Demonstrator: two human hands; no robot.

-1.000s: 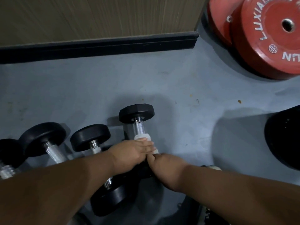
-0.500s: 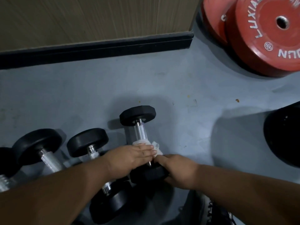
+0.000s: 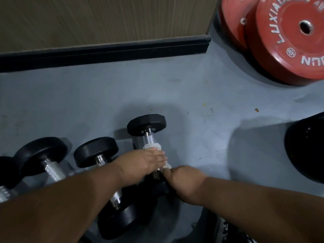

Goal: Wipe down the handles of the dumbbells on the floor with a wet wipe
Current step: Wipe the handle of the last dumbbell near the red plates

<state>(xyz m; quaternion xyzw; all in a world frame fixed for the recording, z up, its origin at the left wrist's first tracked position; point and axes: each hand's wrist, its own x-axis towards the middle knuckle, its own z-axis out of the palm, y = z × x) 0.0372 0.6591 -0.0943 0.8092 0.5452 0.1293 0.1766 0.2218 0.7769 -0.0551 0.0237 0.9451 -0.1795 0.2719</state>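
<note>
So I'm working on the rightmost dumbbell (image 3: 149,142) in the row, the one lying on the grey floor (image 3: 175,88) with its far head pointing toward the wall. The wet wipe (image 3: 152,146) is sitting wrapped around the chrome handle, and my left hand (image 3: 145,162) is lying over it with fingers laid fairly straight across the bar, pressing the wipe down rather than clamping it. My right hand (image 3: 184,178) is curling over the near head of that dumbbell, gripping it so the thing isn't rolling around.

What's changing: compared with half a second back, the wipe is riding further up the handle toward the far head, and a second back it was about this high too, so I'm basically scrubbing back and forth along the bar. My guess is this handle is getting close to done, with only a short strip of bare chrome showing above the wipe.

To the left, 3 more dumbbells are waiting: the next dumbbell (image 3: 105,172) right beside mine, another dumbbell (image 3: 45,158) past it, and a cut-off one at the frame edge. Can't tell whether those are wiped already.

Further out, a black baseboard (image 3: 105,55) is running under a wood-look wall panel (image 3: 105,18), red bumper plates (image 3: 287,41) are leaning in the corner, and a black plate (image 3: 306,151) is sitting off to my right.
</note>
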